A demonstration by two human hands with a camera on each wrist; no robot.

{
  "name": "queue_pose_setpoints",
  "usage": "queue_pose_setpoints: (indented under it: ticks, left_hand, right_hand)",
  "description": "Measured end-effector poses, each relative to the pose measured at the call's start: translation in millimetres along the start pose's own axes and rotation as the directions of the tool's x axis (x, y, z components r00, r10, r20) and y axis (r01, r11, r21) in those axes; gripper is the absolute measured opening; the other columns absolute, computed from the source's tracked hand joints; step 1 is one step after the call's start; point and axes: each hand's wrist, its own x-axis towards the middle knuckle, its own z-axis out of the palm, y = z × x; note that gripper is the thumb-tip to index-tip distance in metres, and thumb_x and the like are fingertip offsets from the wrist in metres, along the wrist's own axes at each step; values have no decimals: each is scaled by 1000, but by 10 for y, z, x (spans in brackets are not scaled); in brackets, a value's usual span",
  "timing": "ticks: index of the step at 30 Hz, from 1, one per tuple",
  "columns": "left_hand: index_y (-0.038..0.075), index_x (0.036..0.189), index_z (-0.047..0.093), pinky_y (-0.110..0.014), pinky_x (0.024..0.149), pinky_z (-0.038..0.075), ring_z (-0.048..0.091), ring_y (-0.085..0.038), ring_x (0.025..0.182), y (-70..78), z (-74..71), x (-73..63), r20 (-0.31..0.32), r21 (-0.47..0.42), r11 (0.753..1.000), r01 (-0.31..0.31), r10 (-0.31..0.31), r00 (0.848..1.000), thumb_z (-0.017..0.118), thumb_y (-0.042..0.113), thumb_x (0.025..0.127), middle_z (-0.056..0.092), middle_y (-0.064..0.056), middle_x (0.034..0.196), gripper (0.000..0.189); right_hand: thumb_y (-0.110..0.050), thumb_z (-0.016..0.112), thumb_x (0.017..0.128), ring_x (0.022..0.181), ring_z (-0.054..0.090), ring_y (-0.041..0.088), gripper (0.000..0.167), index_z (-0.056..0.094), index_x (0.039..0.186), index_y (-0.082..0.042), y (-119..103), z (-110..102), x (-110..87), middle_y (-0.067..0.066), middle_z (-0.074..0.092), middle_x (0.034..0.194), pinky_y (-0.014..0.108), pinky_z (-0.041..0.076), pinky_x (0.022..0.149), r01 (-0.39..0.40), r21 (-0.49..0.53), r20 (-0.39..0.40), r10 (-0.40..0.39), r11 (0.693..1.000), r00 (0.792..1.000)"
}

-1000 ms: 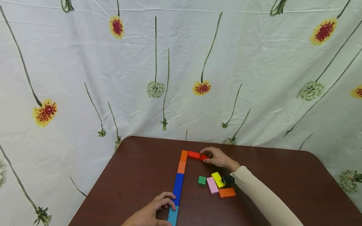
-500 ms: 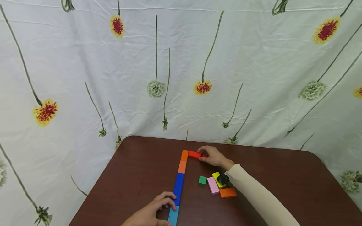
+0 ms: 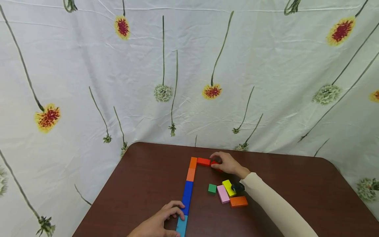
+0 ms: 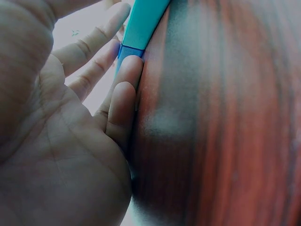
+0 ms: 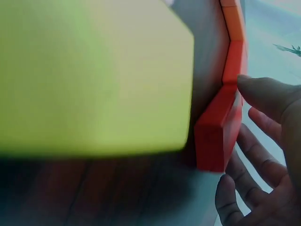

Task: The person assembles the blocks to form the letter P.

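A row of flat blocks runs up the brown table: a light blue block (image 3: 182, 227), blue blocks (image 3: 188, 191) and two orange blocks (image 3: 191, 169). From its far end a red block (image 3: 203, 161) turns off to the right. Beside that one lies a second red block (image 5: 211, 134), slightly angled, with my right hand (image 3: 229, 164) curled round it, thumb on the near side and fingers beyond. My left hand (image 3: 160, 220) rests along the row's left side, its loosely bent fingertips at the joint of the blue and light blue blocks.
Inside the corner lie a green block (image 3: 212, 188), a pink block (image 3: 223, 194), a yellow block (image 3: 228, 187) and a loose orange block (image 3: 238, 201). The yellow one fills much of the right wrist view. A flowered cloth (image 3: 189, 72) hangs behind the table (image 3: 142, 177).
My right hand shifted left toward the first red block, then back right along the second one. My left hand stays where it was.
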Motion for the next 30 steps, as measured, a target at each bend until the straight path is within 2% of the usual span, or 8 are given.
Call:
queue_pose_setpoints:
  ticks: [5,12,16,30]
  left_hand:
    - [21,113,63,-23,95,44,39,-7,118,13,-7,-5,1,-8,1000,13,-13,1000,75,29,92,40,-8,143,26]
    - [18,114,63,-24,94,43,41,-8,116,7,10,4,7,-18,1000,-14,14,1000,74,25,92,39,-12,143,25]
    - [18,114,63,-24,95,44,41,-8,116,2,11,1,6,-21,1000,-13,14,1000,73,25,93,39,-12,143,25]
    - [22,113,63,-22,95,44,38,-8,121,41,4,5,0,-26,999,45,-45,999,75,29,91,39,-6,143,26]
  right_hand:
    - [-20,73,93,86,56,15,33,63,123,-8,69,-64,-79,11,65,120,33,50,82,12,16,28,-12,1000,1000]
    - [-18,73,93,87,54,15,36,63,126,-11,160,-82,-145,8,64,121,32,49,81,-3,37,83,0,999,997]
    - [-17,71,94,89,54,15,33,63,125,-11,169,-75,-146,8,64,122,33,49,82,11,45,80,-14,999,997]
    - [-16,71,94,90,52,17,32,64,125,-13,172,-65,-132,8,63,124,34,48,84,11,53,77,-15,999,997]
